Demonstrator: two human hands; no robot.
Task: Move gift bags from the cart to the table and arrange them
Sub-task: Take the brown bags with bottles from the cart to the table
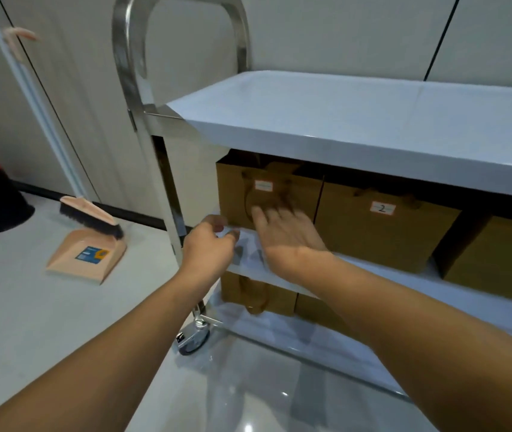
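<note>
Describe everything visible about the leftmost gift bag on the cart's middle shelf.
The leftmost gift bag is brown paper, boxy and upright, with brown cord handles hanging down its front and a small white label whose marking is unreadable. It stands at the left end of the middle shelf, close beside the bag labelled 2. The right hand reaches its front; the left hand hovers near its lower corner.

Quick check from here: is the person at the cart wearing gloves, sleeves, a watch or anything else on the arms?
No. Both forearms are bare as far as the frame shows, without sleeves. The left hand and right hand carry no gloves, watch, bracelet or visible rings.
</note>
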